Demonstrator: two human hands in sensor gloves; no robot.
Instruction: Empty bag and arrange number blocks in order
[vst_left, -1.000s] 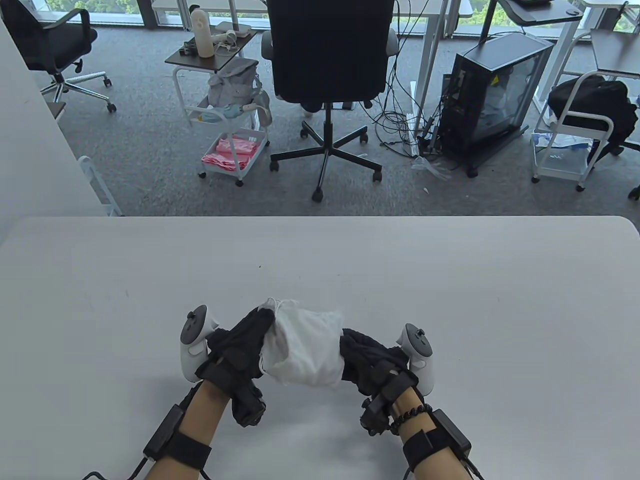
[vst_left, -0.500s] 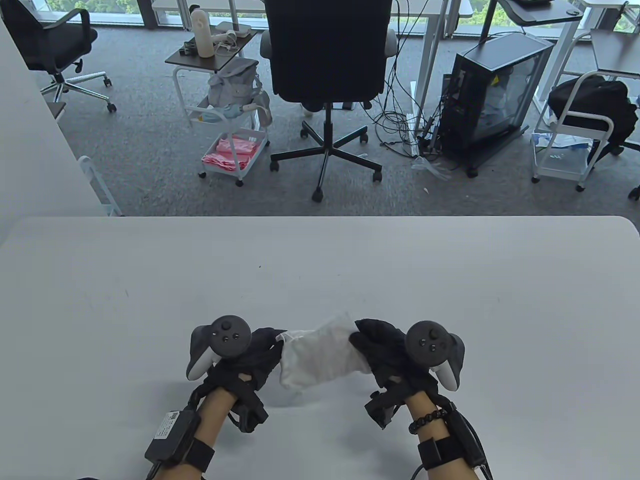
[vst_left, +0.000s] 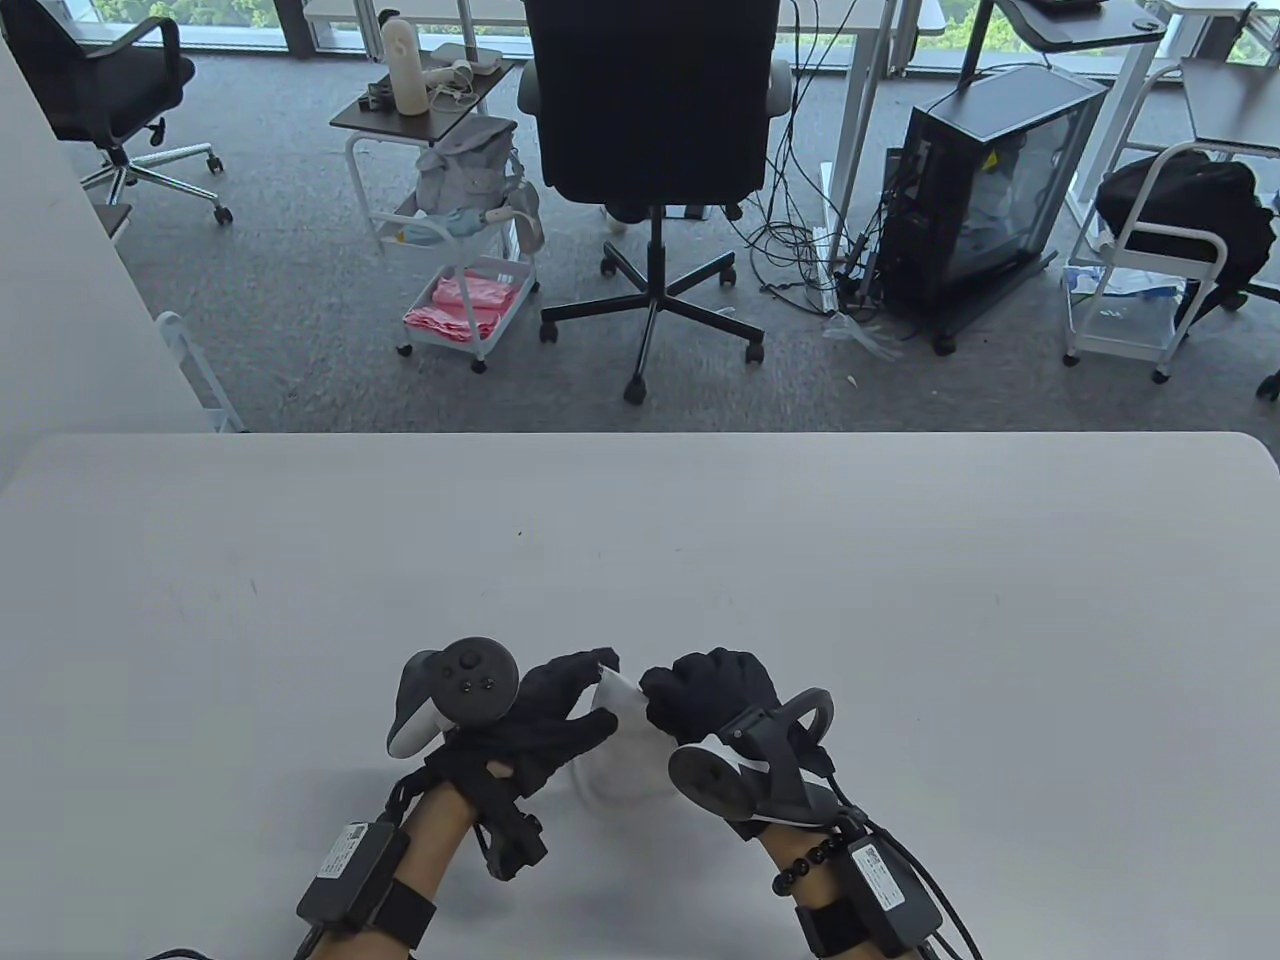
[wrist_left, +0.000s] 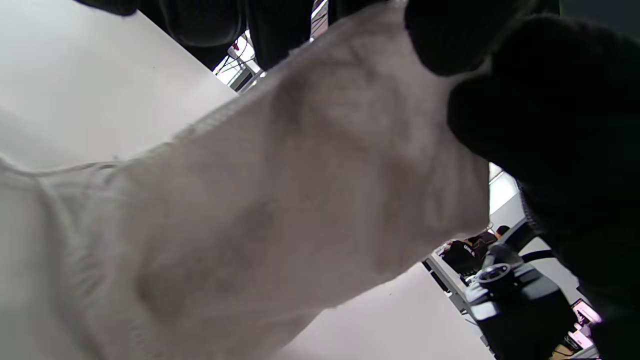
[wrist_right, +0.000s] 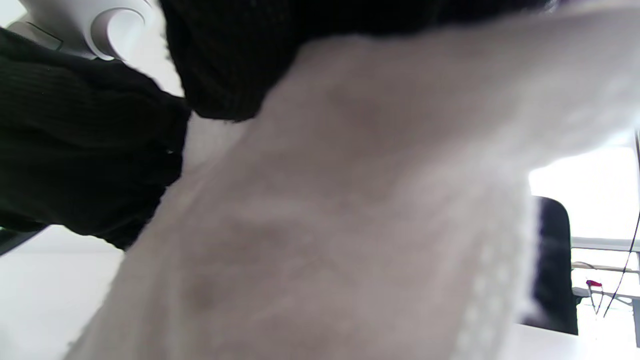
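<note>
Bag (vst_left: 618, 735) of soft white cloth sits between your two hands, low over the near part of the table (vst_left: 900, 560), most of it covered by your gloves. Your left hand (vst_left: 540, 715) grips its left side with the fingers curled over the cloth. Your right hand (vst_left: 715, 695) is closed into a near fist on the fabric just to its left.

Handling, as a judgement: the cloth is limp and creases wherever you pinch it, so it gives no firm edge to hold. The lumps pressing through the fabric in the left wrist view (wrist_left: 280, 200) suggest solid pieces inside, presumably the number blocks, light but free to shift. Expect the weight to slide toward the low end when you tilt. Take hold at the stitched hem and the drawstring channel beside your left hand to spread the mouth, and pinch the closed bottom corner with the other hand to tip it out.

Not verifiable: no block shows anywhere, so count and digits are unknown. The mouth of the bag is hidden under your gloves, and I cannot tell whether it is drawn tight or loose. The right wrist view (wrist_right: 350, 225) is blurred and filled by cloth. Whether the bag touches the table is also unclear.
</note>
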